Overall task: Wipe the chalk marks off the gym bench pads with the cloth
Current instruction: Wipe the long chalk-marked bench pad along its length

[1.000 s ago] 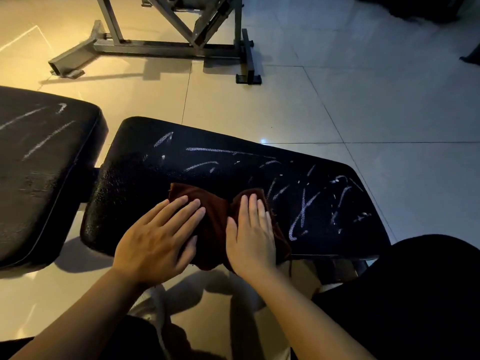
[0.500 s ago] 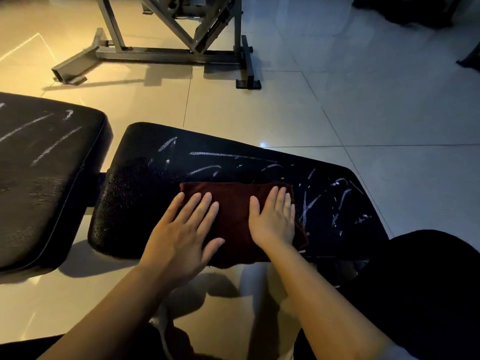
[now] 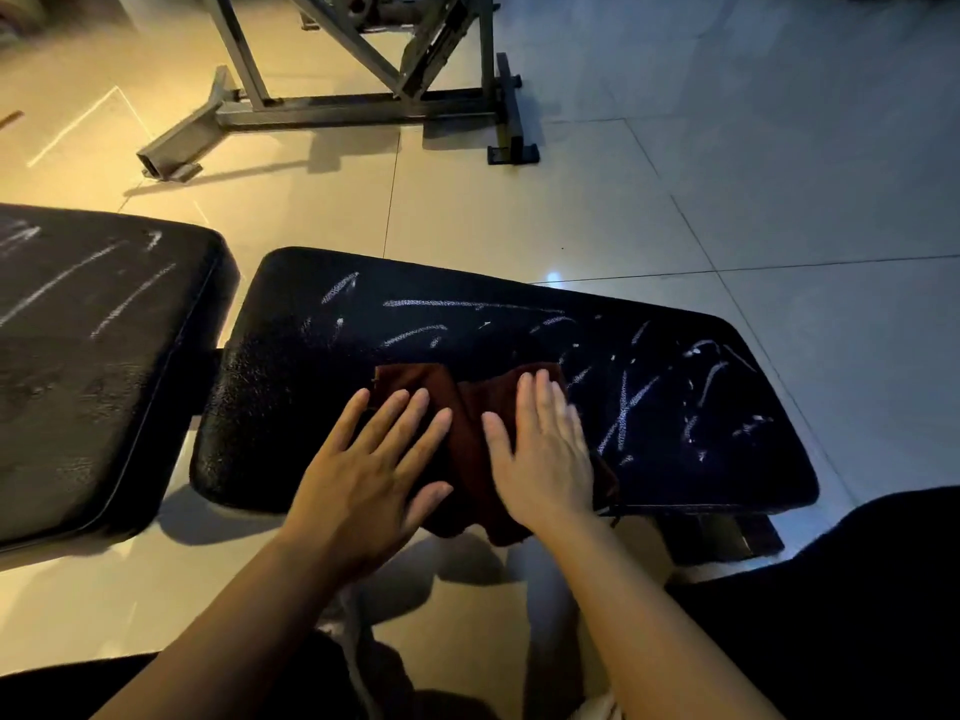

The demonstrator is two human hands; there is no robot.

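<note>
Bench pads first: the near pad [image 3: 675, 407] is the big black one lying across the middle of the view, and it has white chalk marks [image 3: 631, 407] all over its right half plus a few long streaks along the far edge, while the second pad [image 3: 93, 366] off to the left, just beside it with a gap between, has its own faint streaks that look untouched. Both sit over a tiled floor [image 3: 727, 174] with a metal frame [image 3: 363, 103] standing further back. The cloth [image 3: 467, 423], dark brown and bunched into a ridge down the middle, lies on the near edge of the near pad with its lower end hanging off the front. Both hands are flat on it, fingers straight, not gripping anything: left hand [image 3: 369, 475] pressing the left part, right hand [image 3: 545, 449] pressing the right part, a bit blurred. So I'd say this is mid-wipe on the near pad and fairly early overall, since most of the chalk is there to see. Next move, my guess, needs the cloth pushed right and away into that thick cluster of marks with steady downward pressure, probably flattening the bunch out so more fabric touches the pad, then the far-edge streaks, then the left pad
</note>
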